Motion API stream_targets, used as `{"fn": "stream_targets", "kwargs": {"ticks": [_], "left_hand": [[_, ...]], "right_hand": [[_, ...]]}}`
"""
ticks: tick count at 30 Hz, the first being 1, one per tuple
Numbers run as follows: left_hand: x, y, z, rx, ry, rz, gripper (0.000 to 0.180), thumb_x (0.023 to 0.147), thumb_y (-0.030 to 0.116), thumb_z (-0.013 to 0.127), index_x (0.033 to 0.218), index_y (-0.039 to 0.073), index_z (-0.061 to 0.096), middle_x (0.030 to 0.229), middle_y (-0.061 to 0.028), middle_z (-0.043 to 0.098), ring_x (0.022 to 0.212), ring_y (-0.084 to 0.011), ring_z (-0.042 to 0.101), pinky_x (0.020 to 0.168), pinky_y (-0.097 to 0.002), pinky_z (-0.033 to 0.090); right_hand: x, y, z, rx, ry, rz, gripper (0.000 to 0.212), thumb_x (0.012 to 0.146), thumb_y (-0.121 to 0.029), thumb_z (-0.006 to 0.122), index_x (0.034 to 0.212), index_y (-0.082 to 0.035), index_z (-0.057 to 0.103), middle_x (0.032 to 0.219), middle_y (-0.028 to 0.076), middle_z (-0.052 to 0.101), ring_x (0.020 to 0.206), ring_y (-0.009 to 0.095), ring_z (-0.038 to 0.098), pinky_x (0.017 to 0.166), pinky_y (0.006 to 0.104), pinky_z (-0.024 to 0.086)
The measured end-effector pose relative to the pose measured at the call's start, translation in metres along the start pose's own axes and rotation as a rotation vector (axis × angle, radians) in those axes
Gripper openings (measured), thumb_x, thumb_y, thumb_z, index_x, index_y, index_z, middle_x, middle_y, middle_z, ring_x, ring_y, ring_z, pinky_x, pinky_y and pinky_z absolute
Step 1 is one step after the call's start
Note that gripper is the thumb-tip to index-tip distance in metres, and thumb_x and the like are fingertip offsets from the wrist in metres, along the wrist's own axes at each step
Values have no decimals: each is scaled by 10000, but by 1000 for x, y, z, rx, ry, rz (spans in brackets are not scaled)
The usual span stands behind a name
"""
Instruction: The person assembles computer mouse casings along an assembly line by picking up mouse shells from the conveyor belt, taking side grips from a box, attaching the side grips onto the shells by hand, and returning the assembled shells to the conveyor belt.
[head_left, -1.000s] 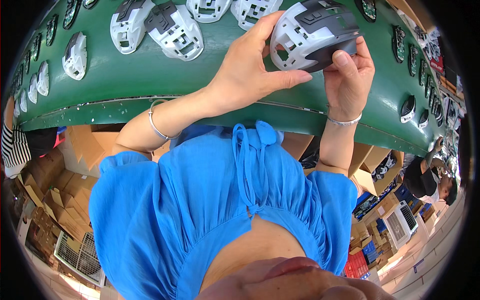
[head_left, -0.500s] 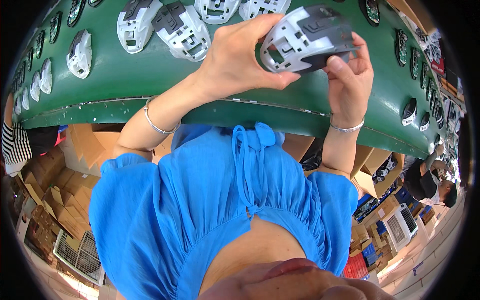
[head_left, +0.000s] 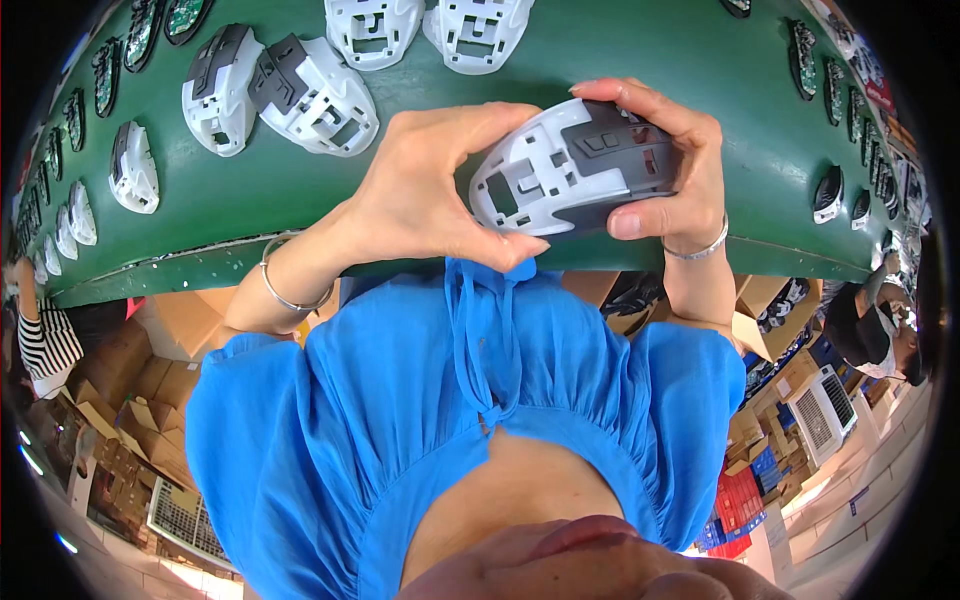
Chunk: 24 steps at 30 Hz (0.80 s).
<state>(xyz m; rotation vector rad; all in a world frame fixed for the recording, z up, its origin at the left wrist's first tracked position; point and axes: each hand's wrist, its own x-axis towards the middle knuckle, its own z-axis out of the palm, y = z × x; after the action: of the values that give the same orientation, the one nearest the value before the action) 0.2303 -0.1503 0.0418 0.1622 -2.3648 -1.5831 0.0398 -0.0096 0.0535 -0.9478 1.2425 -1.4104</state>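
Note:
Between both hands, above the green bench, is an oval white and dark grey plastic shell point(head_left: 545, 175) with several square cut-outs. My left hand point(head_left: 425, 185) curves its thumb and fingers round the shell's white end. On the grey end, my right hand point(head_left: 680, 165) grips with the thumb at the near side and fingers along the far side. The shell lies tilted, its cut-out face upward. Whatever is beneath it is hidden.
Similar white and grey shells point(head_left: 220, 90) lie on the green bench point(head_left: 300, 190) to the left and at the back. Dark parts with green boards point(head_left: 803, 58) line both sides. Cardboard boxes point(head_left: 160, 425) stand below left. Another person point(head_left: 870, 320) is at the far right.
Both hands have brought the shell down toward me and slightly left. My right hand's fingers have spread along the shell's far side, and my left hand stays round the white end.

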Motion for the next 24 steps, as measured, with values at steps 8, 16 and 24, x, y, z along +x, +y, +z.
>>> {"fn": "stream_targets", "kwargs": {"ticks": [8, 16, 24], "left_hand": [[6, -8, -7, -511, -28, -244, 763, 560, 166, 842, 1203, -62, 499, 1131, -121, 576, 1059, -176, 548, 965, -320, 401], [3, -3, 0, -189, 18, 49, 707, 539, 181, 859, 1137, -42, 555, 1111, -179, 612, 976, -246, 627, 850, -318, 489], [15, -3, -19, 109, 10, 202, 622, 533, 58, 799, 1094, -74, 564, 1061, -203, 617, 921, -300, 633, 800, -343, 507]], "right_hand": [[4, 2, -2, 151, 20, 64, 813, 564, -157, 833, 1274, 5, 473, 1110, 102, 591, 1033, 186, 571, 931, 313, 434], [-3, 7, 4, 245, -112, -221, 811, 546, -81, 862, 1237, 77, 469, 1196, 136, 543, 1074, 195, 546, 961, 332, 423], [1, 8, 6, 53, -68, -214, 761, 581, -61, 820, 1247, 40, 467, 1226, 121, 527, 1116, 200, 530, 962, 335, 429]]}}
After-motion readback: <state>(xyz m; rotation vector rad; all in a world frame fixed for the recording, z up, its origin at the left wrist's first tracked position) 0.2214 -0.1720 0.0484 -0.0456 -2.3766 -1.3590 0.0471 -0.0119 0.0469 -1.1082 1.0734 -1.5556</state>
